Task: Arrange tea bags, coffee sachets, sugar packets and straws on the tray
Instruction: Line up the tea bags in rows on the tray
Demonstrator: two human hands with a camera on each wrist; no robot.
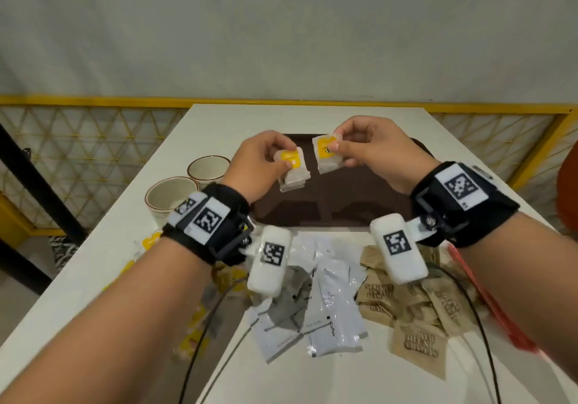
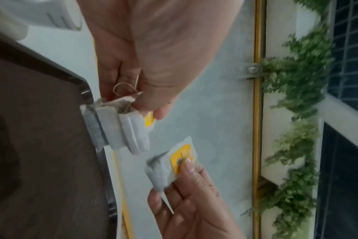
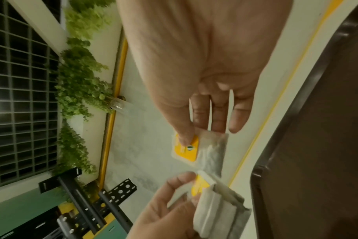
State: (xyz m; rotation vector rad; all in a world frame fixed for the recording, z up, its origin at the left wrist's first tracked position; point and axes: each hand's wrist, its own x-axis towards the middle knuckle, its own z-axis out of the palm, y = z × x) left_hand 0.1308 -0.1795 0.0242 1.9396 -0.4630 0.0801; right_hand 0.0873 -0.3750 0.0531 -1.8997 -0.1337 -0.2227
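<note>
— Where had it got to when you looked in?

— Early on, I'd say. The brown tray (image 1: 328,203) lay on the white table (image 1: 187,140), and every bit of its floor I could see was bare. Both hands were up above its far part, each with tea bags.

— Held how?

— The left hand (image 1: 259,165) had its thumb and fingers curled round a small stack of tea bags (image 1: 292,169), pinched at the top end with a yellow tag facing up. The right hand (image 1: 372,150) pinched a single tea bag (image 1: 327,156) between thumb and forefinger, right on its yellow tag; its other fingers were fairly straight behind the bag. The single bag and the stack were just beside each other, not touching. From the left wrist view the stack seemed to hang near the tray's rim, though I couldn't tell whether it touched.

— And the rest?

— All off the tray, on the near side of the table. White coffee sachets (image 1: 331,309) lay in a loose heap in the middle, brown sugar packets (image 1: 416,309) to their right, and something red (image 1: 488,303) at the right edge, probably the straws, half hidden by the arm. More yellow-tagged tea bags (image 1: 194,334) sat blurred on the near left. Two cups (image 1: 175,197) stood left of the tray.

— So nearly everything was left?

— By my reckoning, yes: the tea bags had yet to go down, and the three other kinds hadn't been touched.
</note>
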